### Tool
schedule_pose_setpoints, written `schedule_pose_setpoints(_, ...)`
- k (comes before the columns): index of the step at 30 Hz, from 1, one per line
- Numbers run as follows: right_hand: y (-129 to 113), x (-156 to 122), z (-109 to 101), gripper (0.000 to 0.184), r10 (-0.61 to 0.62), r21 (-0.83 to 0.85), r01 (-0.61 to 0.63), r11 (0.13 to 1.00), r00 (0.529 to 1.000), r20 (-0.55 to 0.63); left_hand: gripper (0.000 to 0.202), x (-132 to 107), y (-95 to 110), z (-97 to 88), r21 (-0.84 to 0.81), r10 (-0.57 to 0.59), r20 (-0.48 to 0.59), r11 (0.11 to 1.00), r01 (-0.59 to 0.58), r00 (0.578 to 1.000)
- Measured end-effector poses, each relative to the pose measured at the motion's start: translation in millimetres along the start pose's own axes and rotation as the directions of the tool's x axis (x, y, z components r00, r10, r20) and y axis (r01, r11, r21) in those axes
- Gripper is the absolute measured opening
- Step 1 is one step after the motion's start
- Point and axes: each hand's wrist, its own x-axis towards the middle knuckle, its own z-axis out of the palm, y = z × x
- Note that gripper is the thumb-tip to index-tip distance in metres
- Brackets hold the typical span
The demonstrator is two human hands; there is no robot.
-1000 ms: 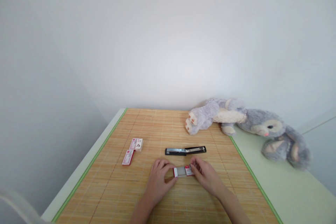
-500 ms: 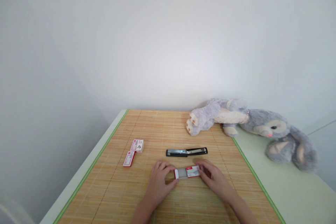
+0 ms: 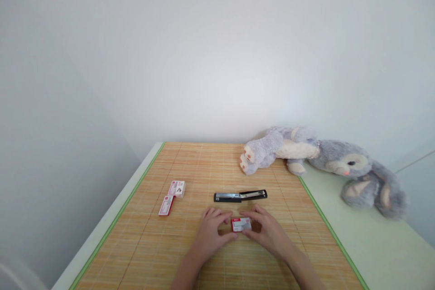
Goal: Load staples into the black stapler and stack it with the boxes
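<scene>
A small red-and-white staple box point(image 3: 241, 224) lies on the mat before me, its printed sleeve covering the inner tray. At its left end, my left hand point(image 3: 212, 231) has thumb and forefinger closed about the corners. My right hand point(image 3: 267, 229) grips the right part, thumb along the near edge and fingers along the far one. Just beyond the hands lies a black stapler point(image 3: 240, 196), folded open flat with its metal magazine showing. Any staples inside the box are hidden.
On the left of the bamboo mat point(image 3: 183, 244) sit a white box with a dark printed picture point(image 3: 177, 188) and a red-edged white box point(image 3: 166, 205), touching at a corner. A grey plush rabbit point(image 3: 299, 149) lies across the back right, against the wall.
The staple box has been slid together: its pale tray showed on the left before and is now inside the sleeve. My right hand has come left, and both hands are closer together.
</scene>
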Motion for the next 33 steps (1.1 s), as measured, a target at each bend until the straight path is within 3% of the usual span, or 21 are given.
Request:
schedule_pose_setpoints(3, -1.1, 2.8, 7.5, 0.023, -0.031, -0.025, 0.03, 0.999, 0.999, -0.034, 0.031, 5.7, -16.3, -5.1, 0.026, -0.089, -0.187, 0.995, 0.096, 0.978)
schedule_pose_setpoints(6, -4.8, 7.2, 14.7, 0.016, -0.072, -0.02, 0.071, 0.997, 0.996, -0.061, 0.045, 21.0, -34.8, -15.2, 0.062, -0.132, -0.259, 0.986, 0.153, 0.957)
schedule_pose_setpoints(8, -8.5, 11.4, 16.5, 0.017, -0.113, 0.004, 0.113, 0.994, 0.991, -0.07, 0.054, 32.2, -43.1, -21.3, 0.08, -0.116, -0.235, 0.987, 0.138, 0.965)
schedule_pose_setpoints(11, -14.1, 21.2, 14.4, 0.016, -0.162, 0.041, 0.168, 0.985, 0.98, -0.119, 0.038, 40.8, -45.4, -25.6, 0.087, -0.07, -0.159, 0.993, 0.085, 0.985)
schedule_pose_setpoints(15, -18.8, 38.8, 10.2, 0.014, -0.204, 0.021, 0.213, 0.977, 0.955, -0.215, 0.03, 31.7, -35.7, -21.5, 0.078, -0.034, -0.096, 0.996, 0.041, 0.995)
schedule_pose_setpoints(21, -22.1, 53.0, 13.3, 0.014, -0.221, 0.005, 0.223, 0.975, 0.967, -0.124, 0.032, 14.0, -24.2, -15.2, 0.076, -0.047, -0.039, 0.996, 0.05, 0.998)
schedule_pose_setpoints(33, -23.3, 52.3, 18.4, 0.014, -0.214, -0.018, 0.213, 0.977, 0.971, -0.103, 0.03, 15.7, -24.4, -15.5, 0.052, -0.062, -0.054, 0.997, 0.065, 0.997)
